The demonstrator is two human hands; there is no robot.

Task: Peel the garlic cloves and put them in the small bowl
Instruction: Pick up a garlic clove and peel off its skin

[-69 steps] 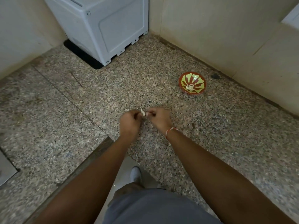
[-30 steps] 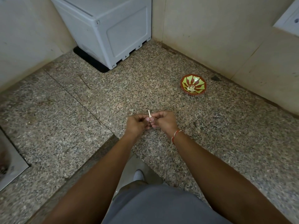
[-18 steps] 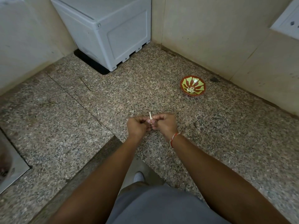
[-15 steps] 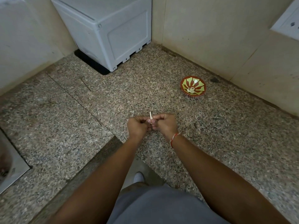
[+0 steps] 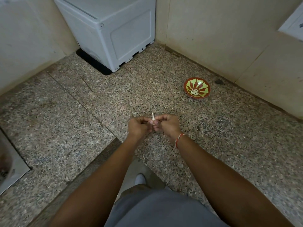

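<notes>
On the far left I see a bit of a metal tray [image 5: 11, 171] set into the desk [image 5: 65, 128], which is a speckled stone top. Behind it, near the back corner, stands a big white box [image 5: 114, 30] on a dark mat [image 5: 93, 63].

In the middle I see my two hands close together, just above the desk. My left hand [image 5: 139, 126] has its fingers curled in, and it pinches the garlic clove [image 5: 153, 120] from the left side. My right hand [image 5: 167, 125] has its fingers curled too, and it pinches the same clove from the right side. The fingertips of both hands meet at the clove. A thin pale bit of the clove sticks up between the two hands. The rest of the clove is hidden by my fingers, so I cannot tell how much skin is on it. My right wrist has a red and white thread band [image 5: 179, 139] on it.

Farther right and farther back sits the small bowl [image 5: 205, 92], well apart from my hands and near the wall [image 5: 229, 38]. The bowl is red and green with stripes inside. A few pale pieces [image 5: 194, 92] lie at the bottom of it. A small dark spot [image 5: 218, 81] is on the desk just beside the bowl, by the wall.
</notes>
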